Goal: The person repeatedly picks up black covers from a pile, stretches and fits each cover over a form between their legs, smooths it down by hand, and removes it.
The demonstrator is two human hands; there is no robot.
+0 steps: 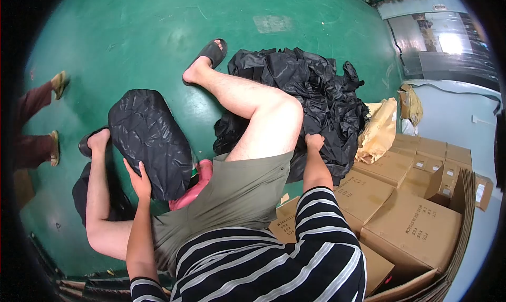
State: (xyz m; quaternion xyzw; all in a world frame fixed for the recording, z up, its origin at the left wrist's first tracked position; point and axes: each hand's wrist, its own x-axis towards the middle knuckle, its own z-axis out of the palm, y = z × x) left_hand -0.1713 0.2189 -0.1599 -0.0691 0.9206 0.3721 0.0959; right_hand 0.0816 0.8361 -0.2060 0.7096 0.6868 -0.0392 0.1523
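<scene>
A rounded, stuffed-looking black fabric bundle point(150, 138) stands between my legs, its surface creased and slightly shiny. My left hand point(139, 181) lies against its near left side, fingers stretched out and thumb apart. Just right of the bundle, a glossy pink object point(195, 188) shows in part; its kind cannot be made out. Beyond my right thigh is a large heap of loose black fabric point(316, 91). At the heap's near side, my right hand point(314, 141) is closed on a fold of it, fingertips partly hidden.
Cardboard boxes point(411, 225) are stacked on the right, with a crumpled tan paper sack point(378, 128) beside the heap. More dark fabric point(118, 199) lies under my left leg. Another person's legs point(37, 128) are at the far left on the green floor point(132, 38).
</scene>
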